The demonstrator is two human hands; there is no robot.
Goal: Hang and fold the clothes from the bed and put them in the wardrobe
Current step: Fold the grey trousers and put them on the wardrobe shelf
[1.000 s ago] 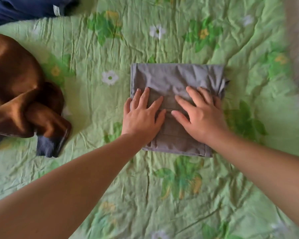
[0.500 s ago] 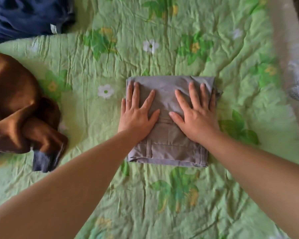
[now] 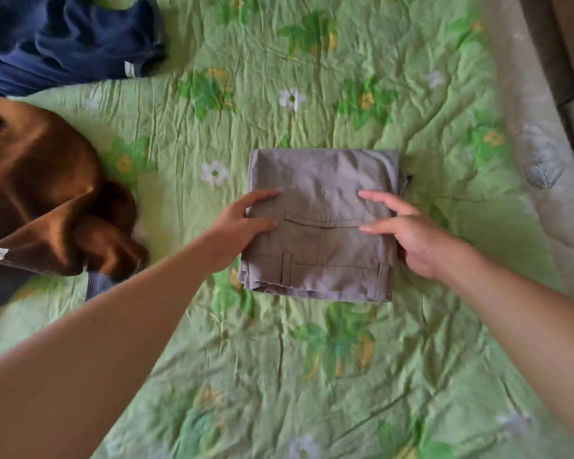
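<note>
- Two hands flanked the folded grey trousers [image 3: 322,180], which lay flat on the bed [image 3: 312,376], nearer its right edge than the brown garment [image 3: 47,180] and navy garment [image 3: 63,41] heaped toward the left.
- The left hand [image 3: 242,226] pinched the bundle's left edge between thumb and forefinger.
- The right hand [image 3: 415,240] had thumb and forefinger spread on top. Its other fingers were hidden at the right edge, so its hold could not be judged.
- Lifting by such shallow side holds would likely let the lower layers sag and the fold spill open.
</note>
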